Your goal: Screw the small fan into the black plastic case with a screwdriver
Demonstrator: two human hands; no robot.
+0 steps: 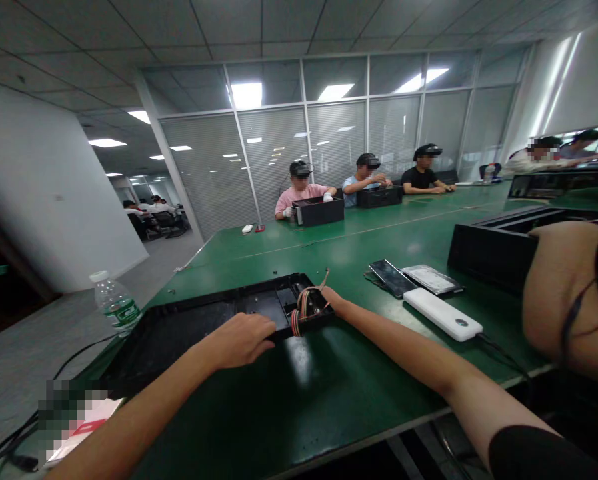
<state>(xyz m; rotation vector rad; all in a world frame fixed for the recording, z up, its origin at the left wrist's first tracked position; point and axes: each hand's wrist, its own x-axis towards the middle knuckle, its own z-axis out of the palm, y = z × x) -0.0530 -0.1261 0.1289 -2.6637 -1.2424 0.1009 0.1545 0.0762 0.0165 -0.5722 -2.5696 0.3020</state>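
Black tray (189, 320): left hand (246, 340) gripping rim, five o'clock; right hand (329, 301), three o'clock, grip cannot tell. Hazard: striped cable (295, 323), overhanging rim, could snag if tugged.

From my remote seat I see a plain black short sleeve (521, 453) on the right arm, its curved hem ending just above the elbow. Below it I make out a slim, bare forearm (403, 347) narrowing to a bare right hand (331, 301), partly hidden from me. The left forearm (169, 393) and left hand (246, 339) are bare too, the forearm broadening away from the wrist.
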